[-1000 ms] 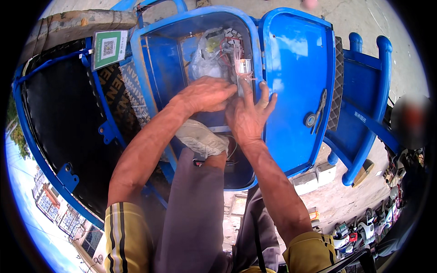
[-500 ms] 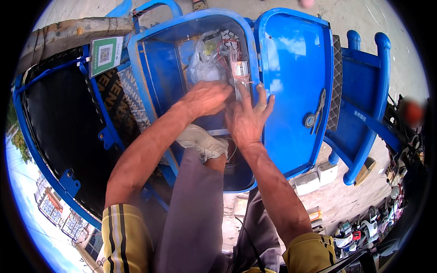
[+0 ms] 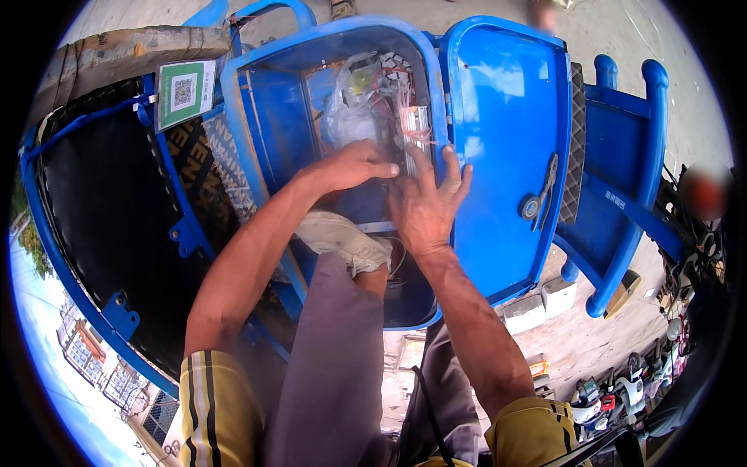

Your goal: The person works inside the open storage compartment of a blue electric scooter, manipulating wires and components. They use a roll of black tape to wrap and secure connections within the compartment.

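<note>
My left hand is over the open blue metal box. Its fingers curl down out of sight and its thumb stretches toward my right hand. Anything in its grip is hidden. My right hand bends its thumb side inward, out of view, while its outer fingers spread apart. What it pinches cannot be made out. Just past those fingers is a silver finned metal unit with thin reddish wires. Beside it lies a clear plastic bag, and small pale connector blocks sit at the far end.
A blue lid lies open on the right, carrying a roll of black tape and pliers. My shoe rests across the box's near part. Left are a black padded panel and a green-and-white card. Blue tubular framing stands right.
My left hand has shifted slightly left and down, its thumb now straightened away from the curled fingers. My right hand stays nearly in place.
</note>
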### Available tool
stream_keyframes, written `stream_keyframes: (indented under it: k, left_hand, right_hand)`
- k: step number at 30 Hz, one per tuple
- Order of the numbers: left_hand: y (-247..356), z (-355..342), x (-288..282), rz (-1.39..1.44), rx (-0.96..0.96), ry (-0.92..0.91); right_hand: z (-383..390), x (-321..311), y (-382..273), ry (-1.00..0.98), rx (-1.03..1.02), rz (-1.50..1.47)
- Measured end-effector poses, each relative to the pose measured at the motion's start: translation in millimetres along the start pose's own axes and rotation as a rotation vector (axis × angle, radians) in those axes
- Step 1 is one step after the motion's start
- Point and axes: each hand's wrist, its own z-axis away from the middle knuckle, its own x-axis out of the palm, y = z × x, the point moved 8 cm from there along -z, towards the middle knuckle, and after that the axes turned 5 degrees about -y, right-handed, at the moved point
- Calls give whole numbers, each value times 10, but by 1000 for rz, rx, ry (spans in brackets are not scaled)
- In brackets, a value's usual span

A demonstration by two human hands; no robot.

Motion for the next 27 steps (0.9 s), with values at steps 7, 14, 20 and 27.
stream_keyframes:
  k: [7, 14, 20, 27]
  left_hand:
    - [163, 61, -42, 65, 91, 60]
    - [72, 134, -94, 55, 201, 56]
    - [119, 231, -100, 79, 149, 48]
    - [202, 295, -61, 80, 111, -32]
  right_hand:
    - [11, -9, 20, 47, -12, 3]
    - [-17, -25, -5, 10, 30, -19]
    - [-35, -46, -5, 14, 29, -13]
    - [-43, -35, -6, -19, 23, -20]
